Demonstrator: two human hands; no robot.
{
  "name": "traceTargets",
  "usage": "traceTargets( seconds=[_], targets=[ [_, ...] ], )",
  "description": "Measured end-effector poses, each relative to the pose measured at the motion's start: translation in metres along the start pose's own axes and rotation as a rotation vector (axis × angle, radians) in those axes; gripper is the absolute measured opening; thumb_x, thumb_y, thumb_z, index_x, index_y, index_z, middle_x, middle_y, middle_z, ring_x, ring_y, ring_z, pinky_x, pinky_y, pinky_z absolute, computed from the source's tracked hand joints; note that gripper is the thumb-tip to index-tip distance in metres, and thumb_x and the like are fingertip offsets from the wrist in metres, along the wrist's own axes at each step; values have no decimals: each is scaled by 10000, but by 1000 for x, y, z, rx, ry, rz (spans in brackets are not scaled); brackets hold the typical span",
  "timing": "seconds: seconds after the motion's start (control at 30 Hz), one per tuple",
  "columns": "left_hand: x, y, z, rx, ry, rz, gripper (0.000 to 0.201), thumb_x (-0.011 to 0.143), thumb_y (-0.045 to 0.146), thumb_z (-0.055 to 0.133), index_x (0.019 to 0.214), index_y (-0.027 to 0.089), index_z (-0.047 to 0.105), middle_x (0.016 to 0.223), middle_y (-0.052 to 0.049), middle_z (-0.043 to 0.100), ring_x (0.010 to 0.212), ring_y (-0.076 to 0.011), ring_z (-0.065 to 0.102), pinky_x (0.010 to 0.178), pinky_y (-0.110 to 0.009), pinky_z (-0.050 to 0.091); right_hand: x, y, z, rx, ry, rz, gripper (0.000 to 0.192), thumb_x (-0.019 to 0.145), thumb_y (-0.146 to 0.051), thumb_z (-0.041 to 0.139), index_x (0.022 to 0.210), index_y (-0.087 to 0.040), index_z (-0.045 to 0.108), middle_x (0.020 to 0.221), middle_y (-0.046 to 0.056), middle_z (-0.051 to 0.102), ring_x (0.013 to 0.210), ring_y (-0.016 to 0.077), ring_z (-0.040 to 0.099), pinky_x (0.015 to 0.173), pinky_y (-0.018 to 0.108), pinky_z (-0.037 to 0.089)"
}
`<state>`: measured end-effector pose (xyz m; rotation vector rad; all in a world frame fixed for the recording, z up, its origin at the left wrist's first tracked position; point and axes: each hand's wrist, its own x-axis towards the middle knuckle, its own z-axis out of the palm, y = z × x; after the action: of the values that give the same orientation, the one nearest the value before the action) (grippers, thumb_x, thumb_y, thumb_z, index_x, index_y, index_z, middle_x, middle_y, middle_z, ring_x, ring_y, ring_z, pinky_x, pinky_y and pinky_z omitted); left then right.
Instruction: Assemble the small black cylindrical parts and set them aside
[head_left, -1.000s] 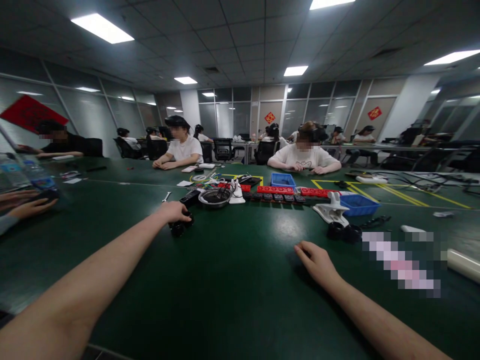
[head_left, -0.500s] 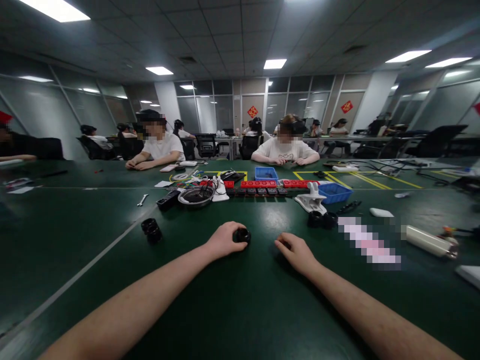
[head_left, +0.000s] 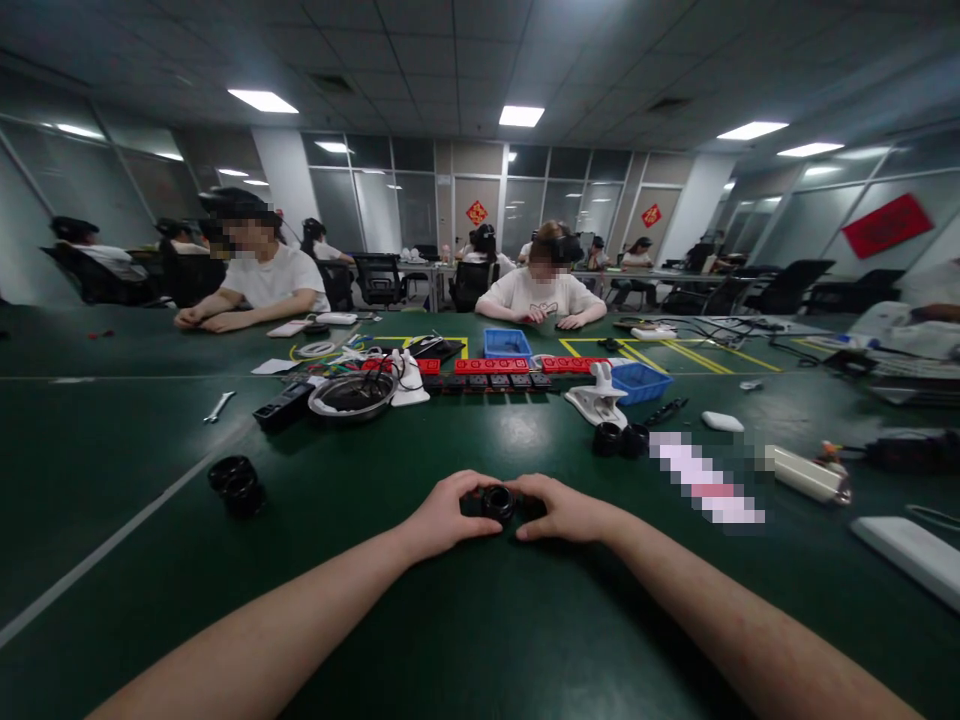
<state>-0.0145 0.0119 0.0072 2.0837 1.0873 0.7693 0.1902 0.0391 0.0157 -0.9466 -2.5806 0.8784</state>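
A round black ring-shaped part point(head_left: 498, 502) stands on the green table point(head_left: 360, 630) in front of me, its hollow top facing up. My left hand point(head_left: 454, 508) is closed around its left side, thumb in front and fingers behind. Beside its right edge is my right hand point(head_left: 559, 508), fingers curved and thumb apart from the index finger. The right index fingertip reaches the ring's upper edge; whether it presses there I cannot tell. Two similar black parts point(head_left: 244, 491) stand touching at the left, and two more point(head_left: 607, 440) sit at the right.
Red and black socket strips point(head_left: 491, 367) run across mid-table between blue bins point(head_left: 637, 383). A round metal dish point(head_left: 352, 397), a white clip stand point(head_left: 600, 400), a wrench point(head_left: 220, 407) and a pale cylinder point(head_left: 810, 475) lie around. Two people sit across the table.
My right hand has moved left to the black ring and its thumb has spread from the fingers. The left hand still holds the ring, slightly nearer me. The view has turned right.
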Motion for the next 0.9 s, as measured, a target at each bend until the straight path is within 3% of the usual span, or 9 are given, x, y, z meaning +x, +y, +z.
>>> traceTargets(
  seconds=[0.17,0.4,0.53,0.67,0.8,0.9],
  targets=[
    [0,0,0,7,3,-18,391,621,278,653,991,222,541,930,-19,541,855,-167,502,751,-272,398,11,3,6,19,-3,9,229,631,-272,633,831,-169,590,778,-15,561,729,139,508,635,226,375],
    [-1,2,13,63,161,-107,340,552,298,683,853,189,570,835,-16,545,772,-176,509,660,-267,407,8,-1,36,-133,286,261,379,505,-448,676,702,-171,508,661,-24,536,586,120,475,482,198,288],
    [-3,4,25,137,316,-162,296,573,307,661,822,190,550,818,-16,544,758,-185,509,662,-289,405,10,-16,48,-399,415,353,292,602,-429,595,692,-173,489,679,23,563,623,163,497,536,247,288],
    [-5,7,29,175,354,-144,297,603,289,639,864,194,535,847,-25,540,771,-188,503,677,-299,408,11,-25,47,-554,419,322,310,652,-479,518,668,-170,500,686,58,579,690,221,514,628,322,299],
    [-5,8,22,141,280,-65,316,624,266,631,917,200,535,884,-25,533,804,-179,497,690,-277,412,5,-20,35,-461,410,273,461,573,-549,567,808,-157,517,790,74,569,763,245,505,677,360,325],
    [-5,6,15,111,186,-11,338,643,267,623,964,213,534,878,-19,526,805,-167,492,688,-260,410,-1,-13,22,-203,265,121,632,512,-477,660,1031,-173,469,971,72,537,871,234,486,727,341,356]
  ],
)
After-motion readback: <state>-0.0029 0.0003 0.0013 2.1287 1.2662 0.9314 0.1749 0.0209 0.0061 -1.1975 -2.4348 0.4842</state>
